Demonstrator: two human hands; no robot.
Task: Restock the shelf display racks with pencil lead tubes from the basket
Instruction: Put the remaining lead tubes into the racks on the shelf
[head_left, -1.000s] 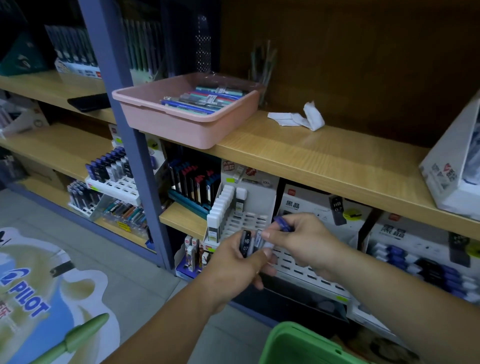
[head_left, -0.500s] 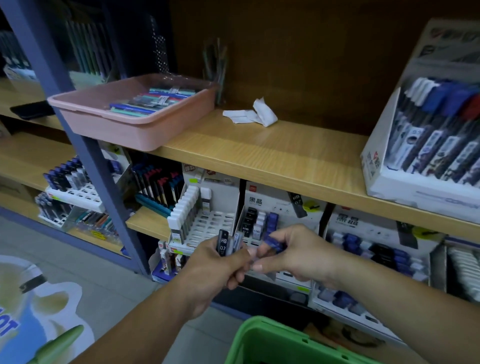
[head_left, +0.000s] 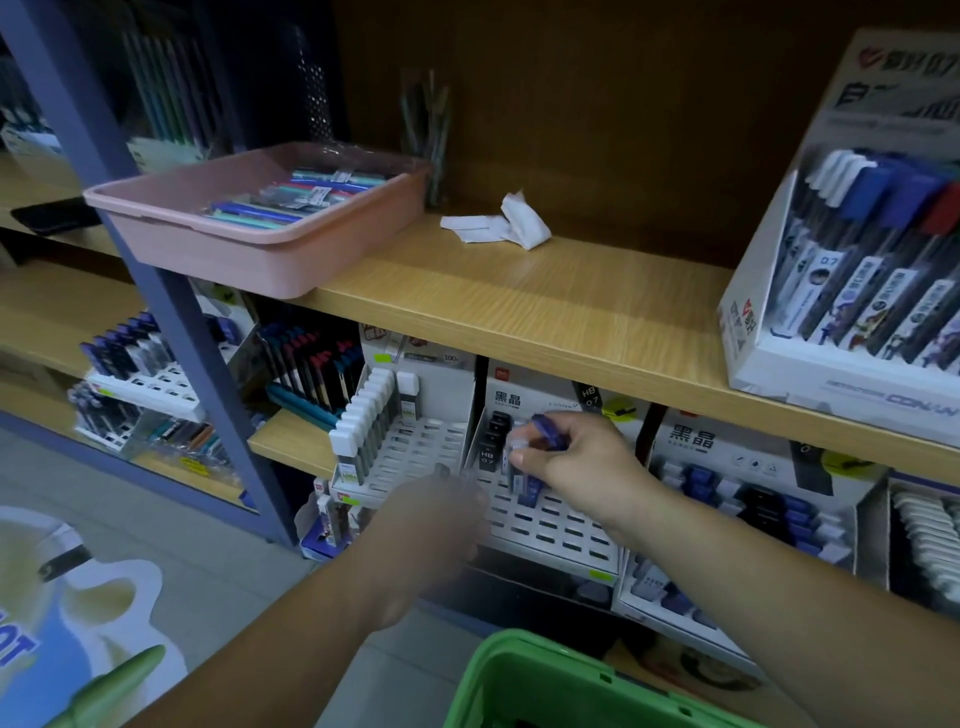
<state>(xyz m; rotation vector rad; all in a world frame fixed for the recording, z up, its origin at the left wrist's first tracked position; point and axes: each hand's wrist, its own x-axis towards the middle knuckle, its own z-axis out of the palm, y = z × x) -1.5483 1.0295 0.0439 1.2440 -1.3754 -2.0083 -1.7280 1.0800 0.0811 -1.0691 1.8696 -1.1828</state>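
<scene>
1. Placement is the step in hand, by my reading. The right hand (head_left: 576, 462) is at the middle display rack (head_left: 550, 525) and pinches blue-capped lead tubes (head_left: 545, 426) between thumb and fingers. One tube is angled down towards a slot, just beside a column of black tubes (head_left: 493, 441).
2. The left hand (head_left: 436, 514) hangs in front of the rack's lower left corner and is badly blurred. Dark tips seem to stick up above it, but I cannot tell whether it grips anything.
3. The green basket (head_left: 545, 670) sits at the bottom edge, and what it holds is out of sight.
4. The next move probably calls for seating the tube upright in its slot, then letting go without tipping its neighbours. Most of the rack's slots look unfilled, so plenty of restocking appears to remain.
5. Writing:
   - The rack's header card (head_left: 506, 399) reads "黑晶", and the next rack to the right carries the same characters.
   - A black tube is marked "HB 07".
   - The rack of white-capped tubes (head_left: 363, 421) shows "100".
   - The white display box (head_left: 831, 384) on the upper shelf reads "CONAN" and "07".
   - The floor sticker (head_left: 15, 649) shows only "OT".
</scene>
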